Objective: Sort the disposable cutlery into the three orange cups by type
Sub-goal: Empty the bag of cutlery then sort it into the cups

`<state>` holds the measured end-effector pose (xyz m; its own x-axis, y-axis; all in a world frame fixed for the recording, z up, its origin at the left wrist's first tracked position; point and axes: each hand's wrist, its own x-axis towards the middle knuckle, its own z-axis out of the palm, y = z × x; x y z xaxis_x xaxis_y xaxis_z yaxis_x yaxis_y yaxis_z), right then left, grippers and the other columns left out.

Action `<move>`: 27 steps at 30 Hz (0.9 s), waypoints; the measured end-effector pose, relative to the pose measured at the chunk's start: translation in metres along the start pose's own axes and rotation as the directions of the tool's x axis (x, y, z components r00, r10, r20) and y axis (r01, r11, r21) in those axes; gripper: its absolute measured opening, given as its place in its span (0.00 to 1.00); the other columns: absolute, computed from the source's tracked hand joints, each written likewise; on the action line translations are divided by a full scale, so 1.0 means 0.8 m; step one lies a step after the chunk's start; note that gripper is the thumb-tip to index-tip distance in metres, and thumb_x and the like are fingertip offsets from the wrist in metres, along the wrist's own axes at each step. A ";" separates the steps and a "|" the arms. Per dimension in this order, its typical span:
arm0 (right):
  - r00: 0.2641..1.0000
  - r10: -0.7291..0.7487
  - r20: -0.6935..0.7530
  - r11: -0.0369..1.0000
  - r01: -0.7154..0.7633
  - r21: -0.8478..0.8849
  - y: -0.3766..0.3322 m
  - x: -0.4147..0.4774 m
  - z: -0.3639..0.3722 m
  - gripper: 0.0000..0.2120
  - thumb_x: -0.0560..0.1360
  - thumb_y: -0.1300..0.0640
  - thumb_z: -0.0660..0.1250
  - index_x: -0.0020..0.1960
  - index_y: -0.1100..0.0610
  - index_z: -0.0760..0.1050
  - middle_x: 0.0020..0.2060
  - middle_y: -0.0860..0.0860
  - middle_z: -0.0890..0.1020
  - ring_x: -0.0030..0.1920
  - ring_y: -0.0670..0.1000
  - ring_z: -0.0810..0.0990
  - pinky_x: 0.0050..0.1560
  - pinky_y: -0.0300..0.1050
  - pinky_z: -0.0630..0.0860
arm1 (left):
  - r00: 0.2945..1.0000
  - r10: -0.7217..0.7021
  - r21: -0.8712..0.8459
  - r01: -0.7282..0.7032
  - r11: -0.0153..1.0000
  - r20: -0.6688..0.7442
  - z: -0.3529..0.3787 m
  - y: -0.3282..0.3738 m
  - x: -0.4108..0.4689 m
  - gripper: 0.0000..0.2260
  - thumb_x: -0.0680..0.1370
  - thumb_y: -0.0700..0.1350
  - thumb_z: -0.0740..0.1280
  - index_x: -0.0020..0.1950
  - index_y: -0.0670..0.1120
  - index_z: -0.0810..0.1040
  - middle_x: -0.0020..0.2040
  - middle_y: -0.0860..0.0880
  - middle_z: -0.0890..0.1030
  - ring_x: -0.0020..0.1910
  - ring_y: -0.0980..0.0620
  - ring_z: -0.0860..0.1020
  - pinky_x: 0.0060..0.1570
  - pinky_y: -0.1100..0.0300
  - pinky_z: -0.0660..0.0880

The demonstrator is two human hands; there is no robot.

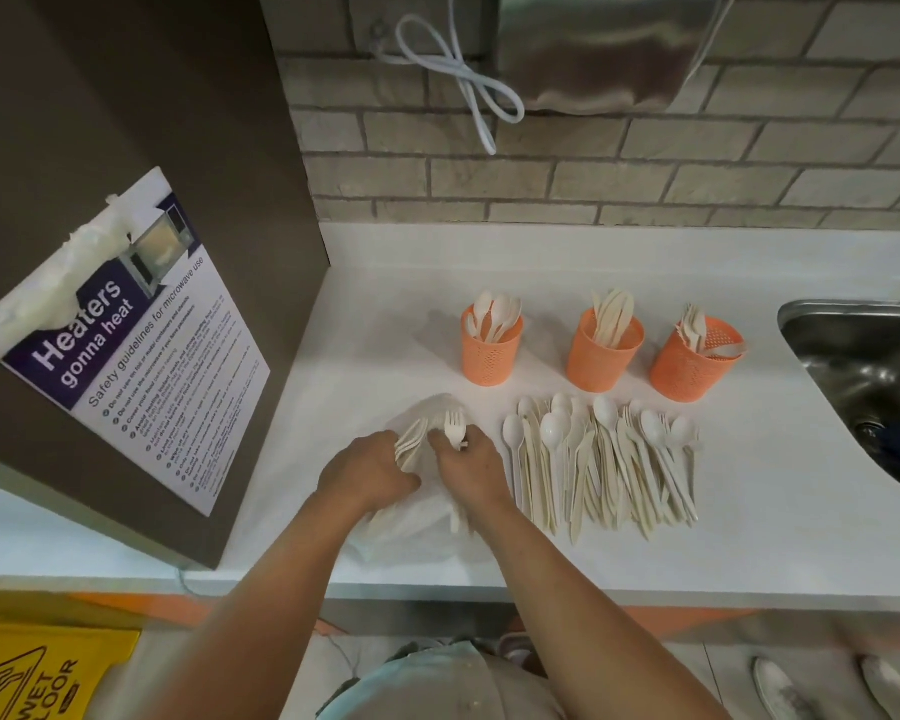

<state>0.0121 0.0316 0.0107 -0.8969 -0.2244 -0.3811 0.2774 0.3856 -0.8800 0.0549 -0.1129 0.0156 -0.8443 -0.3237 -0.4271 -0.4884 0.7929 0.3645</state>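
Three orange cups stand in a row on the white counter: the left cup holds spoons, the middle cup holds knives, the right cup holds forks and leans right. In front of them lies a spread pile of cream spoons and knives. Left of the pile sits a clear plastic bag with forks in it. My left hand grips a bundle of forks at the bag. My right hand pinches a single fork, tines pointing away from me.
A steel sink is set into the counter at the right. A brown cabinet side with a microwave safety poster stands at the left. A brick wall runs behind. A yellow wet-floor sign stands on the floor at lower left.
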 end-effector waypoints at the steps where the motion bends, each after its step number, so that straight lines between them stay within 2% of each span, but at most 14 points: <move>1: 1.000 -0.014 0.005 0.998 0.014 -0.063 0.001 0.002 -0.002 0.13 0.80 0.44 0.65 0.55 0.54 0.76 0.47 0.47 0.81 0.49 0.50 0.80 0.52 0.47 0.75 | 0.998 -0.001 -0.037 -0.001 0.999 -0.060 0.004 -0.003 -0.001 0.17 0.73 0.54 0.72 0.59 0.52 0.75 0.49 0.52 0.82 0.47 0.48 0.81 0.42 0.55 0.76; 3: 0.998 -0.057 0.018 0.960 0.060 -0.273 0.010 0.007 -0.005 0.17 0.80 0.42 0.62 0.61 0.53 0.75 0.54 0.51 0.82 0.56 0.55 0.80 0.60 0.54 0.76 | 0.990 0.005 -0.131 -0.024 0.991 -0.138 0.004 -0.009 0.000 0.26 0.74 0.53 0.71 0.71 0.56 0.70 0.58 0.51 0.82 0.53 0.45 0.81 0.48 0.54 0.77; 6: 0.986 -0.094 0.140 0.856 0.152 -0.494 0.024 0.004 -0.005 0.17 0.81 0.43 0.59 0.65 0.52 0.72 0.57 0.51 0.82 0.58 0.57 0.80 0.62 0.59 0.76 | 0.989 0.064 -0.248 -0.096 0.964 -0.134 -0.008 -0.010 0.002 0.34 0.75 0.51 0.71 0.79 0.60 0.63 0.65 0.51 0.80 0.58 0.44 0.81 0.57 0.52 0.78; 9: 0.958 -0.164 0.234 0.818 0.265 -0.511 0.035 -0.005 0.002 0.17 0.84 0.44 0.57 0.69 0.51 0.68 0.60 0.50 0.81 0.59 0.55 0.80 0.65 0.59 0.75 | 0.995 0.100 -0.246 -0.102 0.964 -0.019 -0.019 -0.008 0.006 0.42 0.75 0.47 0.72 0.83 0.63 0.53 0.67 0.51 0.78 0.57 0.46 0.80 0.52 0.55 0.77; 11: 0.942 -0.299 0.153 0.811 0.335 -0.479 0.039 -0.013 0.007 0.17 0.84 0.45 0.59 0.69 0.51 0.69 0.60 0.49 0.79 0.58 0.52 0.76 0.65 0.56 0.74 | 0.994 0.078 -0.228 -0.058 0.972 0.080 -0.023 -0.014 0.012 0.47 0.74 0.47 0.72 0.84 0.63 0.47 0.69 0.52 0.76 0.56 0.47 0.80 0.49 0.56 0.77; 13: 0.860 -0.509 0.019 0.761 0.460 -0.458 0.037 -0.021 0.008 0.15 0.83 0.46 0.61 0.67 0.51 0.71 0.61 0.48 0.76 0.58 0.50 0.70 0.63 0.50 0.72 | 0.989 0.053 -0.228 -0.020 0.973 0.139 -0.025 -0.020 0.016 0.46 0.72 0.48 0.73 0.84 0.60 0.51 0.70 0.52 0.76 0.56 0.49 0.81 0.48 0.57 0.77; 15: 0.787 -0.608 -0.107 0.761 0.539 -0.363 0.028 -0.026 0.007 0.15 0.83 0.48 0.62 0.67 0.52 0.70 0.62 0.47 0.74 0.61 0.49 0.68 0.63 0.44 0.69 | 0.989 0.074 -0.236 -0.041 0.971 0.131 -0.025 -0.023 0.016 0.36 0.72 0.47 0.72 0.79 0.58 0.64 0.63 0.53 0.80 0.53 0.52 0.81 0.46 0.58 0.77; 17: 0.816 -0.525 -0.242 0.849 0.520 -0.092 0.004 -0.032 0.000 0.14 0.84 0.49 0.62 0.67 0.52 0.72 0.59 0.42 0.76 0.62 0.44 0.72 0.65 0.37 0.69 | 0.994 0.088 -0.233 -0.070 0.970 0.070 -0.022 -0.025 0.015 0.25 0.74 0.46 0.72 0.71 0.55 0.73 0.58 0.53 0.81 0.55 0.50 0.81 0.49 0.57 0.76; 19: 0.867 -0.378 -0.323 0.864 0.456 0.212 -0.020 -0.029 -0.009 0.14 0.85 0.49 0.61 0.63 0.58 0.76 0.52 0.40 0.82 0.58 0.40 0.79 0.59 0.33 0.71 | 0.996 0.086 -0.195 -0.084 0.977 0.001 -0.019 -0.028 0.015 0.19 0.76 0.47 0.71 0.67 0.52 0.75 0.58 0.50 0.81 0.56 0.46 0.80 0.52 0.56 0.75; 21: 0.859 -0.317 -0.402 0.818 0.462 0.343 -0.039 -0.018 -0.021 0.18 0.86 0.49 0.59 0.58 0.65 0.76 0.45 0.47 0.86 0.52 0.45 0.84 0.58 0.39 0.72 | 0.994 0.094 -0.152 -0.101 0.983 -0.052 -0.017 -0.031 0.014 0.14 0.78 0.47 0.69 0.64 0.49 0.76 0.56 0.48 0.81 0.54 0.45 0.80 0.51 0.55 0.75; 23: 0.831 -0.315 -0.459 0.753 0.513 0.412 -0.054 -0.012 -0.031 0.17 0.86 0.51 0.58 0.61 0.66 0.71 0.36 0.52 0.84 0.44 0.53 0.85 0.60 0.50 0.75 | 0.992 0.101 -0.111 -0.109 0.988 -0.075 -0.016 -0.033 0.013 0.11 0.80 0.48 0.67 0.62 0.49 0.75 0.54 0.47 0.81 0.51 0.45 0.79 0.49 0.53 0.76; 25: 0.821 -0.310 -0.480 0.685 0.543 0.486 -0.065 -0.011 -0.040 0.16 0.86 0.55 0.58 0.65 0.67 0.66 0.31 0.55 0.78 0.33 0.55 0.81 0.51 0.55 0.80 | 0.990 0.105 -0.062 -0.111 0.992 -0.092 -0.013 -0.036 0.013 0.09 0.81 0.48 0.66 0.60 0.48 0.73 0.52 0.46 0.81 0.49 0.44 0.80 0.47 0.52 0.76; 27: 0.853 -0.313 -0.417 0.704 0.503 0.501 -0.068 -0.008 -0.047 0.17 0.86 0.53 0.59 0.68 0.65 0.64 0.29 0.54 0.71 0.26 0.51 0.72 0.32 0.52 0.78 | 0.987 0.089 -0.053 -0.097 0.994 -0.133 -0.008 -0.040 0.014 0.10 0.82 0.49 0.65 0.61 0.48 0.72 0.50 0.45 0.81 0.46 0.43 0.80 0.44 0.52 0.75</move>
<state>-0.0101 0.0459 0.0716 -0.9958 0.0604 0.0685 -0.0832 -0.2898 -0.9535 0.0594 -0.1455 0.0045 -0.9062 -0.3180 -0.2787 -0.4156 0.7917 0.4477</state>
